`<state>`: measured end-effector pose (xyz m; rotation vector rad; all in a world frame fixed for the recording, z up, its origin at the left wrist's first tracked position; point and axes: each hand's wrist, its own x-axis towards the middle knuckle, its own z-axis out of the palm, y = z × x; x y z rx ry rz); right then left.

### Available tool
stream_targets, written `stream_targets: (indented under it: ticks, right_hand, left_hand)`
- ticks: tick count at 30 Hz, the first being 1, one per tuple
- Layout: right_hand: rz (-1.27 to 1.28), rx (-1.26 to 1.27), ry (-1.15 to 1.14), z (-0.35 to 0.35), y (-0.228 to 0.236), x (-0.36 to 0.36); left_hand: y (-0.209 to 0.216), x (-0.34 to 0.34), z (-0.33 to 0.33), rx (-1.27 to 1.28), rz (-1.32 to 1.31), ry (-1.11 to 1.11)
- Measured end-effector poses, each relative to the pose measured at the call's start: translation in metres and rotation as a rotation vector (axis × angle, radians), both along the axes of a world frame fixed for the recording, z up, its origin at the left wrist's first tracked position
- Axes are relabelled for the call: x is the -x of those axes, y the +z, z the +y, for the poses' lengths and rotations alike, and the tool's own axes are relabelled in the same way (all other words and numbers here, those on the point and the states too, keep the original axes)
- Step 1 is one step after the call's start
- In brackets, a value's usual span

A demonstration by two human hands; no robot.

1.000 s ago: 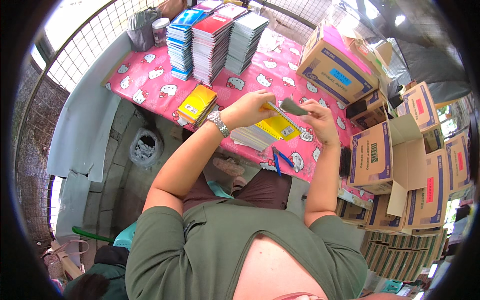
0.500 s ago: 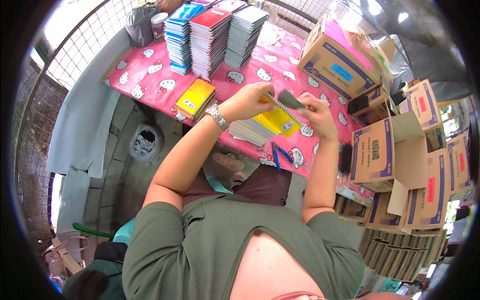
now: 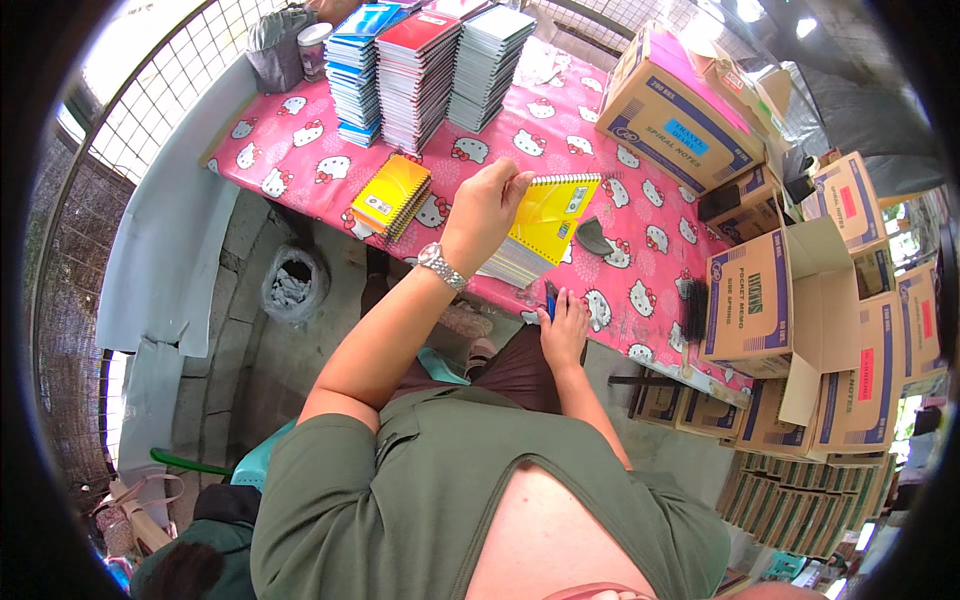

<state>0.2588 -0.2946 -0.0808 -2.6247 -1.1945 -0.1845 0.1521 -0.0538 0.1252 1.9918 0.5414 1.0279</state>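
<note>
My left hand (image 3: 490,205), a watch on its wrist, is closed in a pinch at the upper left corner of a yellow spiral notebook (image 3: 553,203). The notebook is tilted up, its wire coil along the top edge and the coil's loose end jutting out to the right. Beneath it is a stack of unbound yellow-covered pads (image 3: 515,262). At the table's front edge my right hand (image 3: 566,328) has its fingers around blue-handled pliers (image 3: 551,301), which it partly hides. A dark grey curved piece (image 3: 594,238) lies right of the pads.
Finished-looking yellow spiral notebooks (image 3: 392,195) are piled at the left. Tall stacks of blue, red and grey notebooks (image 3: 413,85) stand at the back of the pink table (image 3: 300,160). Cardboard boxes (image 3: 745,300) crowd the right side; a lined bin (image 3: 294,287) sits on the floor.
My right hand has let go of the grey piece, now on the table, and moved down to the pliers. My left hand has shifted left and the notebook has turned, its coil now nearly level.
</note>
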Motion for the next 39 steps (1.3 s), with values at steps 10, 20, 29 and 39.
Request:
stream_targets:
  ticks: [10,20,29,39]
  right_hand:
    - [0.246,-0.837,0.050,0.023,0.166,-0.008]
    - [0.314,-0.718,0.360,0.073,0.226,0.022]
    - [0.066,-0.599,0.383,0.086,0.237,0.028]
    - [1.287,-0.665,0.212,0.087,0.237,0.034]
  left_hand:
    - [0.000,-0.008,0.004,-0.149,0.050,-0.054]
    - [-0.001,-0.004,0.010,0.034,-0.023,-0.125]
    - [-0.006,0.001,0.012,-0.078,0.005,-0.112]
    - [-0.019,0.002,0.001,-0.080,-0.260,-0.049]
